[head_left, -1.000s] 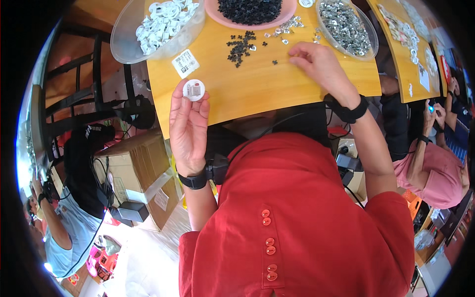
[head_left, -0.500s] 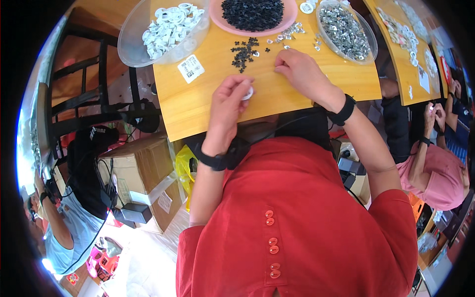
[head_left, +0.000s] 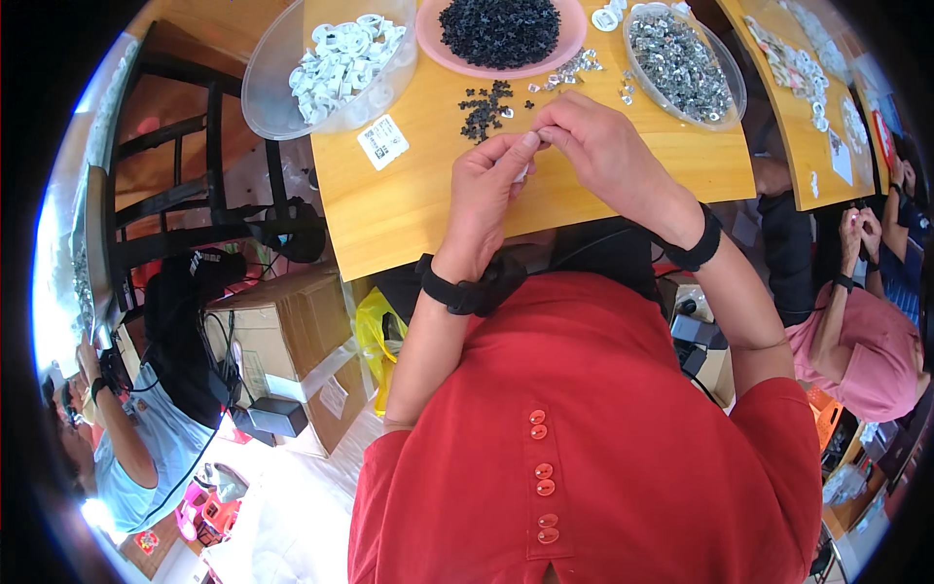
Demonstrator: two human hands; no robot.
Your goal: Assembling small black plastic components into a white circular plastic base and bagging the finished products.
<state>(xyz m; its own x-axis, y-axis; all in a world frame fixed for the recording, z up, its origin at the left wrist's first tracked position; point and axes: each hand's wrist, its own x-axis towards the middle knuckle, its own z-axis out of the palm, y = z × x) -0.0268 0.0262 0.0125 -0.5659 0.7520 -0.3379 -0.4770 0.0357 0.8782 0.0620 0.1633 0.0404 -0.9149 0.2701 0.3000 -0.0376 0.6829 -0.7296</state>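
Observation:
Over the wooden table, my left hand pinches a small white plastic piece, mostly covered by the fingers. The fingertips of my right hand are closed and meet the left thumb and forefinger at this piece; anything between them is too small to make out. Just beyond lies a loose cluster of small black cross-shaped parts. Several shiny metal pieces are scattered behind my right hand.
A clear bowl of white plastic pieces stands far left, a pink bowl of black parts far middle, a clear bowl of metal pieces far right. A printed white label lies on the table. Other people sit left and right.
My left hand has moved right with the white piece, and the two hands have come together at the fingertips. The whole view has shifted slightly.

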